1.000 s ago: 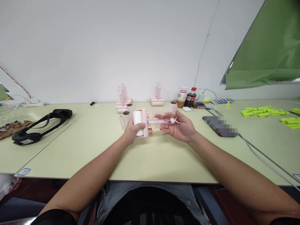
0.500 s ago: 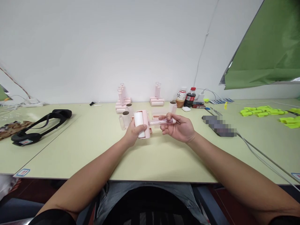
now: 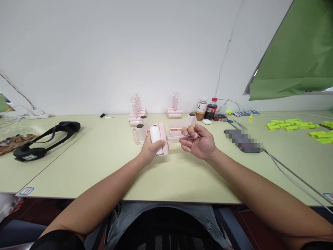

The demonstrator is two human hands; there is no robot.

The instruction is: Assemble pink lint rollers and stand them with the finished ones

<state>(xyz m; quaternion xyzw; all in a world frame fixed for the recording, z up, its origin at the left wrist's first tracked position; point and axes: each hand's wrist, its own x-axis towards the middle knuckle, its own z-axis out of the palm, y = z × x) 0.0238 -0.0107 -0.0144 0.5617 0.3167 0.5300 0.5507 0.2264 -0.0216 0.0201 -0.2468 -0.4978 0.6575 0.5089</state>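
A pink lint roller (image 3: 156,139) with a white roll is held over the table between both my hands. My left hand (image 3: 149,148) is closed round its head, the thumb lying across the white roll. My right hand (image 3: 199,141) has its fingers curled round the clear handle, which points to the right. Just behind my left hand stand upright rolls with brown cores (image 3: 140,132). Behind the handle lies an open pink roller casing (image 3: 175,131), partly covered by my right hand.
At the wall stand several assembled pink lint rollers (image 3: 135,111) and another pair (image 3: 174,108). Two drink bottles (image 3: 211,108), a phone-like dark device (image 3: 241,140) with a cable and yellow bundles (image 3: 288,123) are to the right. A black headset strap (image 3: 47,140) lies left.
My right fingers have curled further over the handle and shifted slightly right along it. The roller head has moved slightly right and down with my left hand.
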